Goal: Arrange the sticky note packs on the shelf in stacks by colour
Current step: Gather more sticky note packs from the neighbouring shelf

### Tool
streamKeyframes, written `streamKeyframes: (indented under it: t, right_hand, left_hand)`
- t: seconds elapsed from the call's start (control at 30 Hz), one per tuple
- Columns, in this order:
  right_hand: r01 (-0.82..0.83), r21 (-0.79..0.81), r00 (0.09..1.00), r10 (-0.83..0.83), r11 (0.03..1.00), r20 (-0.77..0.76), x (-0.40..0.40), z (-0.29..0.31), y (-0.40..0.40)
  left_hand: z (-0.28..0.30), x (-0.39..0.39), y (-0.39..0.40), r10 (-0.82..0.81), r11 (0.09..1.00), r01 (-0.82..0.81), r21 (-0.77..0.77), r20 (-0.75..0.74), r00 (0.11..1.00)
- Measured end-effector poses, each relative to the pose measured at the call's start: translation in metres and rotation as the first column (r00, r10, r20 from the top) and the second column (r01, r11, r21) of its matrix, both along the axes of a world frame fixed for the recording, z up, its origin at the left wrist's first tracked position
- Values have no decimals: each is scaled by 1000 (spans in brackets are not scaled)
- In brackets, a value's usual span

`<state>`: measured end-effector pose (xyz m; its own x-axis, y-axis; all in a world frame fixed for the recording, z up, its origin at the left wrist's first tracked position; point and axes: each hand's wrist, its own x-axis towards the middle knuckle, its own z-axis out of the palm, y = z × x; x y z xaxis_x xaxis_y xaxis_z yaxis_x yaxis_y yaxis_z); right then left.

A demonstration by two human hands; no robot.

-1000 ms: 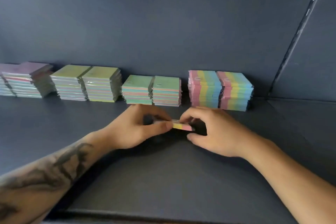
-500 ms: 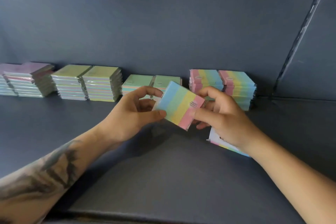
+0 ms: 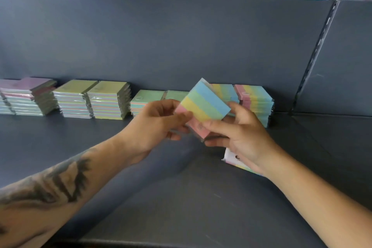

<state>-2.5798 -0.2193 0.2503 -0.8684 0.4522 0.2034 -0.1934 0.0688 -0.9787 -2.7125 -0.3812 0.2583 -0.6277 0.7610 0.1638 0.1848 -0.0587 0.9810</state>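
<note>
I see the striped pack (image 3: 203,109) with bands of pink, yellow, green and blue. Behind this pack, the rainbow stacks (image 3: 254,102) carry the same four pastel bands. Left of the pack, the green stacks (image 3: 148,99) have mint tops, farther left the yellow-green stacks (image 3: 91,98), then the pink stacks (image 3: 26,94). The shelf (image 3: 181,197) is dark grey-blue. My left forearm (image 3: 50,183) bears a black tattoo.

Both hands raised over the middle of the shelf (image 3: 181,197).
Left hand (image 3: 155,125) and right hand (image 3: 239,137) pinch one striped sticky note pack (image 3: 203,106) between thumbs and curled fingers; forearms converge from the shelf's front corners.
</note>
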Motion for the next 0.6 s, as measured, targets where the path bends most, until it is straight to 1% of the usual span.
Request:
streamKeyframes:
  t: [0.03, 0.07, 0.1, 0.13, 0.17, 0.2, 0.23, 0.3, 0.33, 0.4, 0.43, 0.53, 0.57, 0.6]
  right_hand:
    - [98, 114, 995, -96, 989, -19, 2, 0, 5]
    - [180, 273, 984, -173, 945, -50, 5, 0, 9]
    - [228, 460, 973, -215, 858, -81, 10, 2, 13]
    - [232, 634, 971, -219, 738, -100, 15, 3, 17]
    - [209, 763, 974, -201, 612, -105, 19, 4, 19]
    - [178, 844, 979, -179, 507, -99, 22, 6, 19]
    - [146, 892, 982, -169, 428, -80, 23, 7, 18]
    - [91, 943, 984, -176, 320, -35, 23, 8, 12]
    - [71, 955, 984, -177, 287, -20, 22, 6, 10]
    - [49, 962, 985, -175, 268, -2, 22, 4, 8]
    - [45, 957, 985, -174, 286, 6, 21, 4, 8]
    - [18, 911, 986, -159, 411, 52, 18, 9, 14]
    - [21, 906, 983, -173, 423, 58, 17, 14, 18]
    - [33, 913, 977, -205, 407, 56, 14, 22, 24]
  left_hand:
    - [4, -1, 3, 26, 1000, -26, -7, -7, 1000]
    - [6, -3, 5, 44, 999, -44, -19, -4, 999]
    - [7, -5, 8, 55, 998, -55, -35, 10, 998]
    - [8, -6, 10, 55, 997, -54, -51, 31, 998]
    - [7, -5, 12, 49, 996, -45, -71, 46, 998]
    - [6, -4, 14, 33, 996, -28, -87, 54, 998]
    - [4, -2, 16, 12, 995, -6, -98, 57, 998]
    - [-1, 2, 20, -25, 995, 32, -99, 73, 997]
    - [-4, 3, 22, -30, 995, 38, -88, 88, 996]
    - [-9, 5, 25, -30, 997, 38, -64, 124, 992]
    - [-10, 6, 25, -32, 998, 40, -58, 131, 991]
    - [-10, 9, 23, -13, 999, 18, -50, 99, 995]
    - [-8, 9, 21, 2, 999, 2, -42, 83, 997]
    - [-6, 9, 19, 27, 999, -23, -48, 69, 997]
